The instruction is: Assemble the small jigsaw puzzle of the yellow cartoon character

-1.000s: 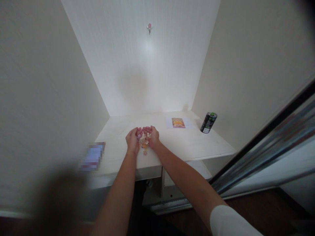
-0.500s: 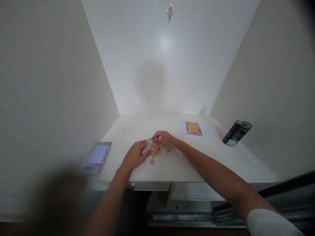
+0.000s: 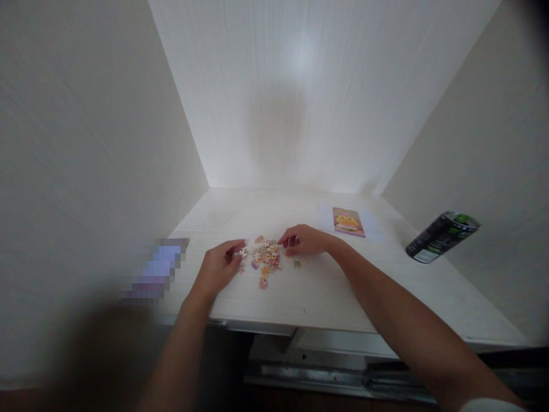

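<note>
A small heap of pastel puzzle pieces lies spread on the white desk. My left hand rests palm down at the left edge of the heap, its fingertips touching the pieces. At the right edge lies my right hand, fingers curled down onto the desk beside the pieces. Neither hand lifts anything that I can see. A few single pieces lie loose near the front of the heap.
A picture card lies on a white sheet at the back right. A dark can stands further right by the wall. A blurred flat thing lies at the desk's left edge. Walls close the desk in on three sides.
My hands were cupped together around the pieces; they have moved apart and the pieces now lie spread flat on the desk. The view has shifted left and down.
</note>
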Available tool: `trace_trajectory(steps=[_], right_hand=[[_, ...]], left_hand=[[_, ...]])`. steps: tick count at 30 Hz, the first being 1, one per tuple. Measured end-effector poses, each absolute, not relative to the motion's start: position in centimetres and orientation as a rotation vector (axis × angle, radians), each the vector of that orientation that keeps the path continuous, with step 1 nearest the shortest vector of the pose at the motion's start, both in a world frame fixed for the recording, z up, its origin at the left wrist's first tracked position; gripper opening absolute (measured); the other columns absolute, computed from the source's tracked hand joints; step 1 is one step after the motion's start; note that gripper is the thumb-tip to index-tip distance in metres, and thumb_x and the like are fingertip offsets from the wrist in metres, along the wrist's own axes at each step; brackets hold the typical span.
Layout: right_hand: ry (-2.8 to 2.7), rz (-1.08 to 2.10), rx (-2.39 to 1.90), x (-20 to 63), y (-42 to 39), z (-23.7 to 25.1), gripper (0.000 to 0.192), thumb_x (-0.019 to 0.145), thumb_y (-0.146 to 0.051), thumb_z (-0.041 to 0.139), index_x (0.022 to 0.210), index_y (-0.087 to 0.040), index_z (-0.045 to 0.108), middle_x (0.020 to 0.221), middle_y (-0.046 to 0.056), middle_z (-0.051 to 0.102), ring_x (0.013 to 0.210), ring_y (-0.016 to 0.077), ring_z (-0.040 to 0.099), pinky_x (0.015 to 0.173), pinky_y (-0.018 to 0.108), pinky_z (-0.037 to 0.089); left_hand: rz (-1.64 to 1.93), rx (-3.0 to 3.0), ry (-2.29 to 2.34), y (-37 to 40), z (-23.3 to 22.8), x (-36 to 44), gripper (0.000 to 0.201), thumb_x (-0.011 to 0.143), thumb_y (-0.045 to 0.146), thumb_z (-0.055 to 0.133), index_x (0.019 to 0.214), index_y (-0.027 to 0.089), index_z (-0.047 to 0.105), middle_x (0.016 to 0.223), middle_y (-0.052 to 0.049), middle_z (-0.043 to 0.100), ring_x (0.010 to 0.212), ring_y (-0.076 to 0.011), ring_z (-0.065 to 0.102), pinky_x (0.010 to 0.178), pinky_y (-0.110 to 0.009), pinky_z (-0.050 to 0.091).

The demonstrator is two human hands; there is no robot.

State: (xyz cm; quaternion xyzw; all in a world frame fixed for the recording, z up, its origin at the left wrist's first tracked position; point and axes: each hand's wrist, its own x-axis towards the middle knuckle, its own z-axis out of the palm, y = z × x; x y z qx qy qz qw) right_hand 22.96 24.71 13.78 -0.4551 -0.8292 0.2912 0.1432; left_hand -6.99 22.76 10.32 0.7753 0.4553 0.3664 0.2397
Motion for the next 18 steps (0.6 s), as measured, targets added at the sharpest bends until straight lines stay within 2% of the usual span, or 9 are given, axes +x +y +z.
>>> trace_trajectory(steps=[3,6,10,15,18], right_hand=[[-2.459,0.845,-1.299,22.97,24.65,13.58,0.036,0.077,-0.029,0.07,0.11,-0.017,0.074,0.088,0.006,0.074,0.073,0.0145,0.063,0.066,0.025,0.046],[-2.509,0.784,-1.308,22.78,24.49,13.51,0.037,0.075,-0.032,0.072,0.109,-0.018,0.074,0.087,0.006,0.073,0.073,0.0152,0.062,0.065,0.025,0.045],[-2.523,0.795,-1.339,22.4,24.08,13.83,0.03,0.074,-0.03,0.073,0.1,-0.016,0.075,0.087,0.007,0.073,0.073,0.0153,0.062,0.065,0.025,0.046],[-2.464,0.803,-1.332,22.32,23.89,14.08,0.04,0.072,-0.025,0.074,0.111,-0.016,0.072,0.092,0.008,0.072,0.077,0.0163,0.063,0.069,0.027,0.048],[-2.45,0.891,-1.272,22.42,24.03,13.84,0.037,0.073,-0.022,0.072,0.109,-0.016,0.072,0.088,0.007,0.072,0.074,0.0151,0.063,0.067,0.026,0.048]], left_hand=[[1.047,2.081,1.275,22.61,10.6,-7.24,0.037,0.082,0.028,0.062,0.117,0.018,0.067,0.103,-0.006,0.074,0.08,-0.0168,0.067,0.075,-0.03,0.055],[1.071,2.041,1.296,22.44,10.86,-7.39,0.038,0.079,0.03,0.065,0.116,0.018,0.067,0.097,-0.005,0.075,0.073,-0.0156,0.066,0.069,-0.029,0.055],[1.101,1.982,1.325,22.35,10.93,-7.44,0.041,0.077,0.032,0.068,0.115,0.016,0.066,0.091,-0.006,0.075,0.074,-0.0165,0.068,0.07,-0.03,0.055],[1.121,1.94,1.327,22.42,10.68,-7.58,0.043,0.077,0.035,0.068,0.116,0.015,0.065,0.089,-0.006,0.075,0.078,-0.0178,0.07,0.076,-0.032,0.056],[1.143,1.932,1.335,22.52,10.49,-7.79,0.044,0.077,0.034,0.068,0.116,0.016,0.065,0.092,-0.007,0.075,0.08,-0.0185,0.07,0.078,-0.032,0.056]])
